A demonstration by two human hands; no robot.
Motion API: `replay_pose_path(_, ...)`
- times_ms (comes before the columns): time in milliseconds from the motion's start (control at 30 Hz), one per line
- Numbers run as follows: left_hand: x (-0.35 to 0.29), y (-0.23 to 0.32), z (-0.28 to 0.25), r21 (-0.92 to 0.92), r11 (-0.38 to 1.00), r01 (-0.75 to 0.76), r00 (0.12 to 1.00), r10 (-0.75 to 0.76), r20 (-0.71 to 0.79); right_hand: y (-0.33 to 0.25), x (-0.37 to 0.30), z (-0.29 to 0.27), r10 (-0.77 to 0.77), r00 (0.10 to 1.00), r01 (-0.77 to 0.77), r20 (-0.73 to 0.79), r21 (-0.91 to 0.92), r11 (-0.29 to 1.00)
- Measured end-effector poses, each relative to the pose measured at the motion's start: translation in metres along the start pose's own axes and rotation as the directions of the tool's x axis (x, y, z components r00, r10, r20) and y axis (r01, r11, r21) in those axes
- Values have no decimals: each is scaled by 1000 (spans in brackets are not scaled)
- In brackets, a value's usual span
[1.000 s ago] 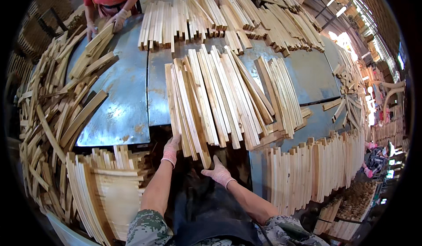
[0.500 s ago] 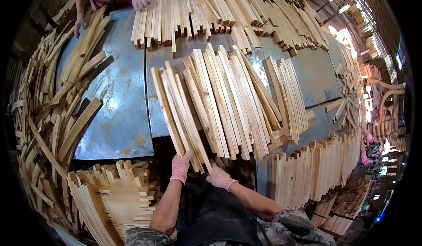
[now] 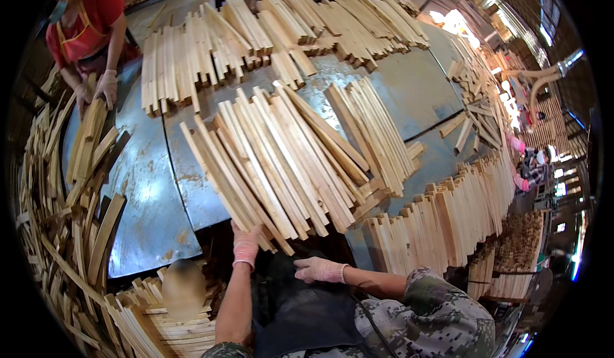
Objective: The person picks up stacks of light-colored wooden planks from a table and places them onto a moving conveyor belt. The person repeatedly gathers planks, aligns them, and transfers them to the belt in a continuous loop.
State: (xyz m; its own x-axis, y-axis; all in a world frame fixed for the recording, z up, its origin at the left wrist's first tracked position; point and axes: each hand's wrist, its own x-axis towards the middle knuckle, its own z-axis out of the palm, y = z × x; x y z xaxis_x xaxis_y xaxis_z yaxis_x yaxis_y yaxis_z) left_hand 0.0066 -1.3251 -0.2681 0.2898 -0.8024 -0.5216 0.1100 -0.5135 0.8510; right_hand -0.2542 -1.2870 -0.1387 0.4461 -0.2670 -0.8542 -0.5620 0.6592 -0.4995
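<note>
In front of me, a bundle of long pale wooden strips (image 3: pixel 281 160) lies side by side on the metal table, near ends jutting over its edge. My left hand (image 3: pixel 246 246), in a pinkish-white knit glove, is closed around the near end of the leftmost wooden strip (image 3: pixel 220 176). My right hand (image 3: pixel 321 270), gloved alike, hovers just short of the strips' near ends, apart from them. Its fingers point left and are partly extended, with nothing seen in them. The undersides of the strips at my left hand are hidden.
Rows of strips (image 3: pixel 192 57) lie across the table's far side; another stack (image 3: pixel 441 217) stands at right. A heap of rough offcuts (image 3: pixel 57 230) fills the left, where a co-worker in red (image 3: pixel 96 19) handles pieces. More strips (image 3: pixel 173 332) are stacked at lower left.
My right hand has let go of the strips and drawn back toward me. The left strips now sit closer to the bundle. The view has shifted; the co-worker's hands have come together on the offcuts.
</note>
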Motion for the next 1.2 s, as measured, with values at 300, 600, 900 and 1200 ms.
replay_pose_path(300,27,-5,-16,-562,718,411,901,-413,132,-95,-39,-222,-474,650,321,-595,-350,880)
replay_pose_path(600,32,-3,-5,-433,808,399,881,-469,-64,-112,79,-346,-369,729,78,-577,-465,882)
replay_pose_path(900,24,1,2,-412,842,350,903,-420,-91,-122,108,-290,-491,758,114,-429,-654,748)
replay_pose_path(1200,42,33,1,-244,855,458,831,-509,-224,-168,139,-271,-325,791,-200,-519,-721,664)
